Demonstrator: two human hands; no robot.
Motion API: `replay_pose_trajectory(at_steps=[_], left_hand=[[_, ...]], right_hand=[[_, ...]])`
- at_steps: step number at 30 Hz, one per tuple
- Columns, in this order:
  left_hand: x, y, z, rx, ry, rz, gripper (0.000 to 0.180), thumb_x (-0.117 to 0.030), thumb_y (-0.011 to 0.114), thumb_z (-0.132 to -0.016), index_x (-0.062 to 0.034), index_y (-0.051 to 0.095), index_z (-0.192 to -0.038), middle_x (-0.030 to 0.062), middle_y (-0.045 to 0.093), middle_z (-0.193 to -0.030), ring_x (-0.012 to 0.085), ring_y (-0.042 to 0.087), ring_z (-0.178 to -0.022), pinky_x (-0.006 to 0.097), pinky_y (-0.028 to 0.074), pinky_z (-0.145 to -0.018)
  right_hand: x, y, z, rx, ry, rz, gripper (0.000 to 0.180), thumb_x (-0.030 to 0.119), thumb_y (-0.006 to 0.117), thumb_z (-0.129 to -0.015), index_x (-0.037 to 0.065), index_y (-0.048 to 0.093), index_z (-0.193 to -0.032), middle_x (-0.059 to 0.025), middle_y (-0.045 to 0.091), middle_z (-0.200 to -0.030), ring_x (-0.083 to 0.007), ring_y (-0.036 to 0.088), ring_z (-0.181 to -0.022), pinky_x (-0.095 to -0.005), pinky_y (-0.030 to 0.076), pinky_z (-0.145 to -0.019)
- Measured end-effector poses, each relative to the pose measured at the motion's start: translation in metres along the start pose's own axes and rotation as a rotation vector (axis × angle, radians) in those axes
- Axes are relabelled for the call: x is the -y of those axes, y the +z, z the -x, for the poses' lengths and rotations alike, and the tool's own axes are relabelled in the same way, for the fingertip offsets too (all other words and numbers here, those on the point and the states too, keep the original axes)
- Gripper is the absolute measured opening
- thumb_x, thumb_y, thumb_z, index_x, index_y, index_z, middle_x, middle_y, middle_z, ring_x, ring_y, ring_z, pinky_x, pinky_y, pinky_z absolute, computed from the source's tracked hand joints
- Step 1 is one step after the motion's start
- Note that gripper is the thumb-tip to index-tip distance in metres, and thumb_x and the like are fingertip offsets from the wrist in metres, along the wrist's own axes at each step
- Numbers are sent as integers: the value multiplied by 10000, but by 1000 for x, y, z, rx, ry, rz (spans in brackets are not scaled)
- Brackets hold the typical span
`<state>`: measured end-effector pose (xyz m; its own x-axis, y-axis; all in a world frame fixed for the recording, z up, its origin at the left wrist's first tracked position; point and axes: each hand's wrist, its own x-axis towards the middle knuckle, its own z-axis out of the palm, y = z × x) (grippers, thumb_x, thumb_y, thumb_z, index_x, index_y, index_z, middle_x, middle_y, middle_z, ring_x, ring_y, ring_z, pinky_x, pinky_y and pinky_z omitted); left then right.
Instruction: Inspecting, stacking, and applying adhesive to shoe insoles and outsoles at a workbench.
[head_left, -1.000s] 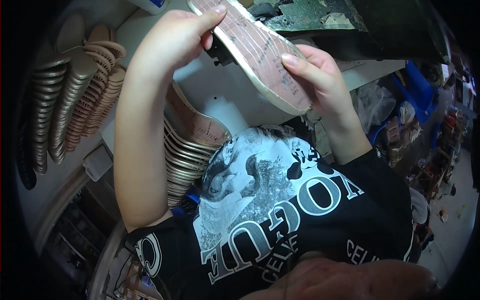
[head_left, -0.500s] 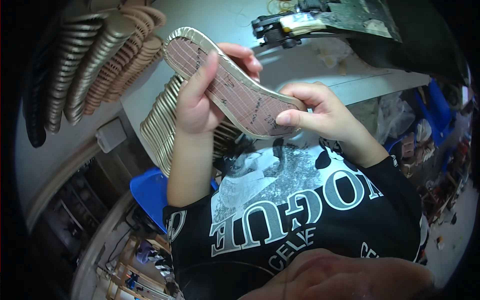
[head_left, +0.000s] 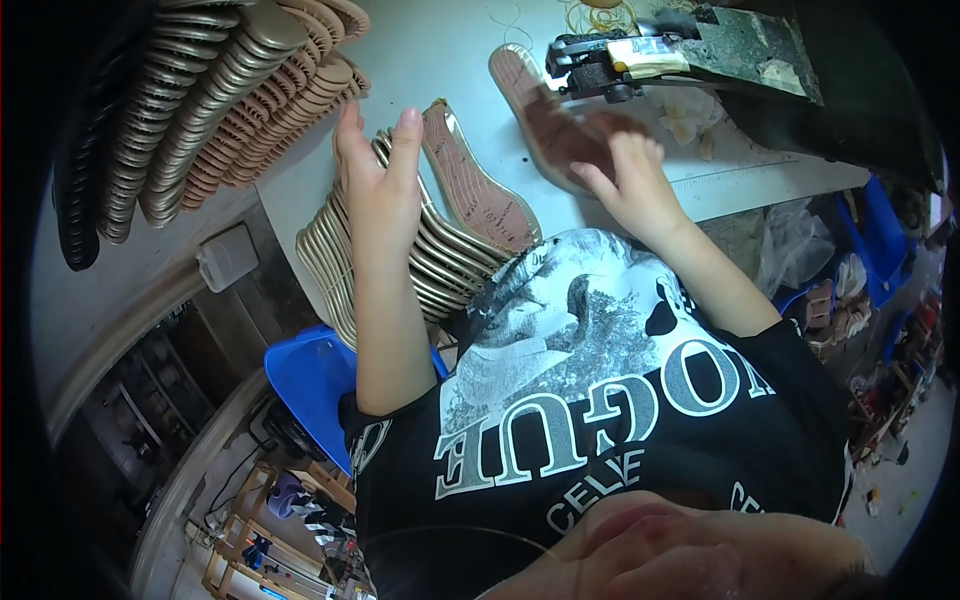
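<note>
**Clerk:** Setting, head view?

**Me:** Pale worktop point(head_left: 450, 60), cluttered workshop around it. Long rows of tan and metallic insoles point(head_left: 200, 110) stacked on edge along its far left side; a second fanned stack of gold-edged insoles point(head_left: 400, 270) just in front of my chest. Dark machine head point(head_left: 600, 62) at the far edge, with a black machine body point(head_left: 800, 80) to its right. Blue seat point(head_left: 310, 375) below the worktop, blue crates point(head_left: 880, 240) off to the right.

**Clerk:** Item in hand?

**Me:** One shoe insole point(head_left: 535, 110), pinkish-brown face, pale metallic rim, long and narrow with a rounded tip. It lies on the worktop under my right hand point(head_left: 630, 180), its tip running up beside the machine head. Motion blurs it, so surface detail is not clear.

**Clerk:** Right hand's fingers?

**Me:** Fingers point(head_left: 595, 180) spread and resting on the insole, not curled round it, as far as the blur lets me tell.

**Clerk:** Left hand?

**Me:** Left hand point(head_left: 380, 180) raised, fingers straight and apart, holding nothing. It hovers just above the fanned stack, next to a brownish insole point(head_left: 475, 185) leaning against it.

**Clerk:** Handling note?

**Me:** My judgement: keep the right fingers flat on the face, clear of the machine head, steer by the rim, and bring the free left hand in to steady the heel end.
</note>
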<state>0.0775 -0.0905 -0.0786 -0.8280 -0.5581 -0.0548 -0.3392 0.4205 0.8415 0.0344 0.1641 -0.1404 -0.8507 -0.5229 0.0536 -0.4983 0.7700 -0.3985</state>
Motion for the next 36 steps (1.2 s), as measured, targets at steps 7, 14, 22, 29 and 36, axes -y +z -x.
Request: replay_pose_trajectory(at_steps=[7,14,22,29,36], left_hand=[[10,26,14,176,-14,52,732,-319,579,-911,82,234,-1418,312,283,-1443,380,300,-1359,432,249,-1114],[3,26,24,-10,34,246,730,-220,594,-916,75,171,-1432,294,247,-1452,350,258,-1376,412,237,-1119],[-56,27,38,448,-15,737,322,-237,543,-972,34,532,-1147,41,632,-966,104,568,-913,245,455,-803],[-95,37,-4,781,172,234,267,-226,551,-954,34,610,-937,39,607,-717,68,516,-657,245,443,-603],[-100,57,-43,987,69,201,323,-286,514,-981,15,609,-911,-6,586,-728,55,504,-642,232,435,-578]], right_hand=[[36,17,-14,279,-160,-693,408,221,665,-853,-5,548,-1172,-197,622,-1020,-289,621,-928,-395,473,-776],[51,1,-22,476,-115,-808,281,175,685,-840,-21,556,-995,-173,630,-810,-250,634,-714,-353,491,-669],[45,-63,-8,355,-135,-1226,213,188,688,-868,2,599,-922,-67,646,-739,-135,649,-691,-268,520,-626],[29,-83,-20,354,176,-1580,392,313,504,-984,-35,639,-867,-78,671,-751,-118,648,-645,-228,523,-598],[21,-80,-35,322,241,-1775,406,313,467,-1000,-66,605,-950,-145,681,-810,-179,684,-696,-253,556,-633]])
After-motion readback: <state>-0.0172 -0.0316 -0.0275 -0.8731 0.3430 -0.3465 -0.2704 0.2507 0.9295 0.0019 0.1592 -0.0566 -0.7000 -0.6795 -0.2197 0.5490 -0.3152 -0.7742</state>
